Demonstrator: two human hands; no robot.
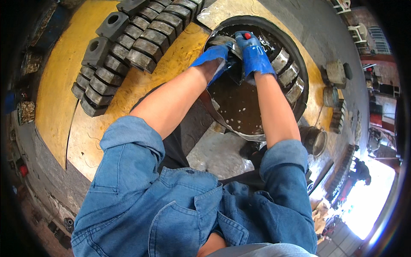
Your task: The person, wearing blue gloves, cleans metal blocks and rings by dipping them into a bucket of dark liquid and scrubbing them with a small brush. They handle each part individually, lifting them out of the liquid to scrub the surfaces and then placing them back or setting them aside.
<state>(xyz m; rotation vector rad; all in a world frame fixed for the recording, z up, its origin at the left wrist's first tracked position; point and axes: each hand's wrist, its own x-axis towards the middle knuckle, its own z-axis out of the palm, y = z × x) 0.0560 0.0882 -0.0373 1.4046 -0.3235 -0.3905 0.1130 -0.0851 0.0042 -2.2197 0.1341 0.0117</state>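
Both my hands wear blue gloves and are close together over a round tub (pixel 295 36) of dark brown liquid. My left hand (pixel 217 55) is closed on a grey metal block (pixel 221 40) near the tub's far left side. Right beside it, my right hand (pixel 253 50) is closed, with a small red tip (pixel 248 36) showing at its fingers. The rest of that red-tipped thing is hidden by the glove. Several wet metal blocks (pixel 287 73) lie along the tub's right inner wall. White foam specks float on the liquid.
Rows of dark metal blocks (pixel 147 49) stand on the yellow-stained metal surface (pixel 167 70) to the left, with two holed blocks (pixel 96 51) beside them. A metal cylinder (pixel 316 141) sits right of the tub. More metal parts (pixel 336 73) lie farther right.
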